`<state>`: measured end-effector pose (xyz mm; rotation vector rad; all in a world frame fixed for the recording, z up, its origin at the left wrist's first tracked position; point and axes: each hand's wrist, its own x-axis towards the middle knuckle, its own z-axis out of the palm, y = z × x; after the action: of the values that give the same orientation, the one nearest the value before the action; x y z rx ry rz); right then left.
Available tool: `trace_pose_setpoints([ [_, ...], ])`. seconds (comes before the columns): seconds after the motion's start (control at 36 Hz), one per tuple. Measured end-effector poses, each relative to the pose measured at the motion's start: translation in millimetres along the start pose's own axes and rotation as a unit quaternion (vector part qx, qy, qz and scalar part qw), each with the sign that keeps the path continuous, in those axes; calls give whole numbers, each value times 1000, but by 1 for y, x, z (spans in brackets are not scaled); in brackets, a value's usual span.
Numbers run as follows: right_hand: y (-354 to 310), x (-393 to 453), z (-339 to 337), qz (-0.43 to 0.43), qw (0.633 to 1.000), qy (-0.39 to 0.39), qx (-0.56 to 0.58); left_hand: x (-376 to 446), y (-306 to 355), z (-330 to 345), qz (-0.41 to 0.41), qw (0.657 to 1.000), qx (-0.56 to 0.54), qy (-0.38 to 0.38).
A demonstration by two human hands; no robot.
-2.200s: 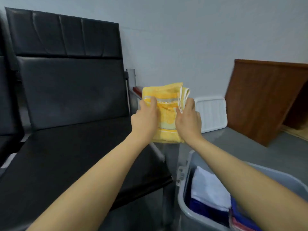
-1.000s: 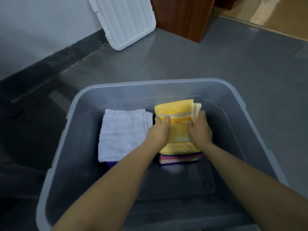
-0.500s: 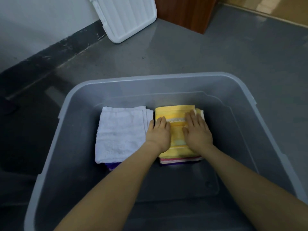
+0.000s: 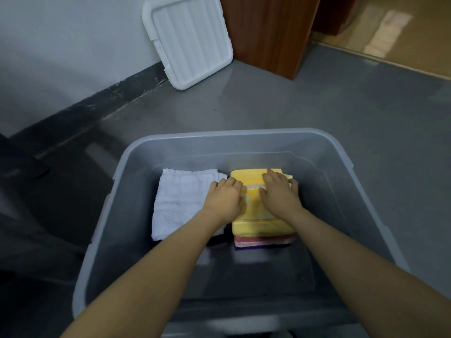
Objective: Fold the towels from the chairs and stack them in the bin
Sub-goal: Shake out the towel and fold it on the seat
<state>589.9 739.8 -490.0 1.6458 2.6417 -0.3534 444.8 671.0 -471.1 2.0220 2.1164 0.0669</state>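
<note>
A grey plastic bin (image 4: pixel 136 152) stands on the floor below me. Inside it a folded yellow towel (image 4: pixel 253 215) lies on top of a stack of pink and purple folded towels (image 4: pixel 263 242). A folded white towel (image 4: pixel 180 198) tops a second stack to the left. My left hand (image 4: pixel 223 200) rests on the yellow towel's left edge with its fingers bent at the knuckles. My right hand (image 4: pixel 280 192) presses flat on the yellow towel's far half, fingers spread.
A white bin lid (image 4: pixel 190 40) leans against the wall behind the bin. A brown wooden panel (image 4: pixel 271 32) stands to the lid's right. Grey floor surrounds the bin, and a dark chair base (image 4: pixel 22 167) sits at the left.
The yellow towel went from being held up by the chair down into the bin onto the right stack. Both hands released their grip and now press on top of it.
</note>
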Motion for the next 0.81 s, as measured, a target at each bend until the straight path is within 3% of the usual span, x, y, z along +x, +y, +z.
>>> trace_pose_setpoints([
  [0.06, -10, -2, -21, -11, 999, 32, 8, -8, -3, -22, -23, 999, -8, 21],
  [0.19, -32, -15, -70, -5, 998, 6, 64, -33, -15, -79, -70, 994, -53, 57],
  [0.36, -82, -42, -130, -39, 985, 66, 155, -84, -25, -160, -93, 984, -99, 119],
  [0.61, -194, -96, -213, -172, 953, 151, 201, -186, -56, -260, -106, 959, -97, 243],
  [0.81, -304, -139, -258, -271, 918, 176, 232, -284, -104, -317, -162, 917, -89, 353],
])
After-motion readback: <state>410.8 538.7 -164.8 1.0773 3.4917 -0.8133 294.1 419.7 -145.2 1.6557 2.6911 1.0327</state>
